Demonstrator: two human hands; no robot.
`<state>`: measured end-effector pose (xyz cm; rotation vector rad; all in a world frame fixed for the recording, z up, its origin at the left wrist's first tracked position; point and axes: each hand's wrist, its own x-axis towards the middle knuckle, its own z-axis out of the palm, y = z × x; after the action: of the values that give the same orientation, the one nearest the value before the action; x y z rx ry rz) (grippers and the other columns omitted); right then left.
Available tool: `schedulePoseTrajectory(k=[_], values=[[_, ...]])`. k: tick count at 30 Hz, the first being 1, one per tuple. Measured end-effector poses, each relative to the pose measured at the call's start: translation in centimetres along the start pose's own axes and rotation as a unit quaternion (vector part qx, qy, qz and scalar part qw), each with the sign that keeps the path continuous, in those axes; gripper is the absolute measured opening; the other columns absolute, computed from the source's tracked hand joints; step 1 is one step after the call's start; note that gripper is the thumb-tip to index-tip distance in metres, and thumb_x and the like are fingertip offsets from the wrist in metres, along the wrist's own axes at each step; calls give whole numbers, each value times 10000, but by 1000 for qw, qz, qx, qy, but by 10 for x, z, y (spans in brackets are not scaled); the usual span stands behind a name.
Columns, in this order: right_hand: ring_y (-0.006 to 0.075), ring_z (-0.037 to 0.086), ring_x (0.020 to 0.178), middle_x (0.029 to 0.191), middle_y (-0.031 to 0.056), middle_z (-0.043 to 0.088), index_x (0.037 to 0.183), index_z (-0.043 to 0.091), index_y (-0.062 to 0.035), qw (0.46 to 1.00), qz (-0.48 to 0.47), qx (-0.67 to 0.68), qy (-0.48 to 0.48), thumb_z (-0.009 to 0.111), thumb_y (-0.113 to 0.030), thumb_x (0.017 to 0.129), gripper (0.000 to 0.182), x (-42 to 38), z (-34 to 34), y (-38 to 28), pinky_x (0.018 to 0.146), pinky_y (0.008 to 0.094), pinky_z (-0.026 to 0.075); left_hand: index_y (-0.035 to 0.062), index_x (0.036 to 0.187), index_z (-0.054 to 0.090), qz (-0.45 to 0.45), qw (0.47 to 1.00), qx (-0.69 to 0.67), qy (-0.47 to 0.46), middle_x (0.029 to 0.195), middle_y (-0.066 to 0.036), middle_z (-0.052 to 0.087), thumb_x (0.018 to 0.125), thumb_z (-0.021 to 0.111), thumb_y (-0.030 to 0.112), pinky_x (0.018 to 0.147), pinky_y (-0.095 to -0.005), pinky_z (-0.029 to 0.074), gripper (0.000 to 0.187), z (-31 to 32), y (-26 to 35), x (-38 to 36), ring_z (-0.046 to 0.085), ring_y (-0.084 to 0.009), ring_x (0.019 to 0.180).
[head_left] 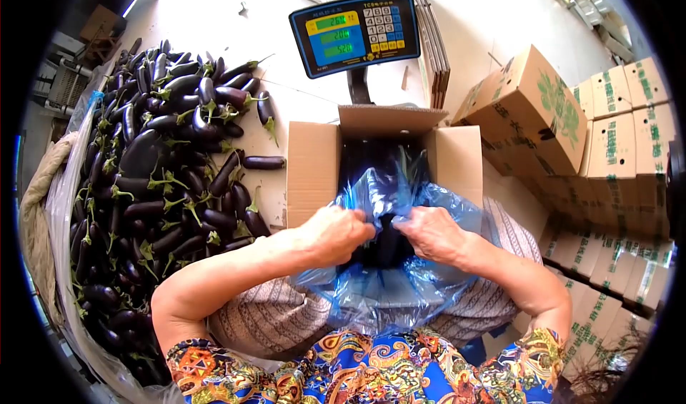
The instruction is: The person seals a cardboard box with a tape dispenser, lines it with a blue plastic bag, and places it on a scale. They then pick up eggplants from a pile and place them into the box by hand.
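Observation:
In front of me an open cardboard box (312, 162) stands with its flaps spread outward. A thin blue plastic bag (382, 297) lines it and drapes over the near edge onto my lap. Dark eggplants (363, 157) show inside, partly covered by the plastic. My left hand (339, 234) is closed on a gathered edge of the bag, over the box's left side. Opposite it, my right hand (434, 236) pinches another part of the bag's edge. Between the two hands the plastic is bunched up, with a dark gap below.
A large heap of eggplants (153, 182) covers the floor at left. Behind the box rises a scale display (355, 35) with lit green digits. Flattened cardboard (431, 43) leans beside it. A closed box (525, 111) and several stacked cartons (614, 146) stand at right.

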<state>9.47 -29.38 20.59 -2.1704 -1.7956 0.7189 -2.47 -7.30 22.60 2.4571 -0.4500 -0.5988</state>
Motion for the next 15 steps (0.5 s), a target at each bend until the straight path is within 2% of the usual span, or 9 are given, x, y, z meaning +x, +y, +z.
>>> schedulePoseTrajectory(k=[3, 4, 5, 7, 8, 11, 13, 14, 15], values=[[356, 646, 826, 873, 169, 596, 944, 638, -57, 999, 18, -23, -39, 640, -47, 753, 191, -2, 15, -2, 663, 478, 535, 70, 941, 642, 48, 997, 55, -29, 887, -146, 598, 760, 639, 68, 694, -477, 552, 181, 30, 12, -10, 665, -341, 819], [357, 653, 848, 917, 182, 606, 940, 638, -61, 998, -28, -41, -39, 628, -58, 763, 177, -10, 16, -5, 672, 491, 534, 65, 940, 643, 70, 994, 74, -33, 894, -147, 597, 759, 637, 71, 694, -480, 553, 181, 32, 16, -12, 666, -335, 834], [356, 664, 845, 904, 175, 617, 934, 641, -62, 992, -39, -53, -110, 627, -94, 782, 156, -17, 19, -13, 677, 501, 532, 65, 927, 642, 102, 988, 77, -90, 892, -140, 593, 761, 630, 84, 672, -456, 559, 167, 35, 23, -16, 658, -316, 853], [354, 672, 818, 855, 162, 615, 906, 636, -68, 978, -31, 49, -201, 620, -134, 809, 118, -20, 2, -37, 659, 490, 533, 62, 927, 633, 145, 983, 56, -99, 883, -137, 588, 760, 635, 97, 646, -423, 559, 171, 31, 50, -28, 652, -316, 830], [356, 671, 785, 842, 160, 623, 863, 618, -70, 968, 13, 26, -248, 628, -159, 821, 99, -13, -12, -46, 646, 473, 538, 63, 934, 610, 155, 984, 57, -65, 880, -130, 586, 753, 663, 114, 624, -395, 556, 196, 20, 59, -37, 654, -302, 822], [357, 647, 847, 966, 185, 636, 1036, 611, -34, 997, 52, 25, 50, 687, -120, 798, 265, -7, -38, -42, 709, 457, 555, 46, 998, 639, 77, 996, -5, -43, 903, -140, 623, 784, 703, 188, 706, -425, 564, 264, -30, 70, -55, 666, -331, 840], [378, 615, 941, 1130, 202, 578, 1172, 577, -45, 977, 21, 33, 208, 694, -172, 834, 380, 7, -39, -28, 787, 449, 542, 81, 1187, 609, 85, 994, -73, 7, 959, -129, 612, 771, 785, 290, 736, -425, 546, 497, -47, 67, -68, 625, -327, 887], [386, 592, 987, 1162, 206, 557, 1203, 565, -40, 980, 18, 7, 197, 697, -175, 832, 417, 14, -30, -17, 832, 452, 528, 84, 1338, 536, 45, 995, -85, -32, 1092, -154, 600, 736, 822, 357, 839, -435, 525, 720, -54, 76, -73, 595, -350, 988], [395, 569, 1034, 1195, 210, 537, 1235, 552, -35, 982, 12, -22, 188, 701, -178, 831, 454, 20, -18, -8, 876, 456, 515, 80, 1358, 511, 49, 996, -70, -29, 1127, -161, 585, 733, 824, 357, 862, -435, 519, 752, -44, 79, -74, 586, -352, 1012]])
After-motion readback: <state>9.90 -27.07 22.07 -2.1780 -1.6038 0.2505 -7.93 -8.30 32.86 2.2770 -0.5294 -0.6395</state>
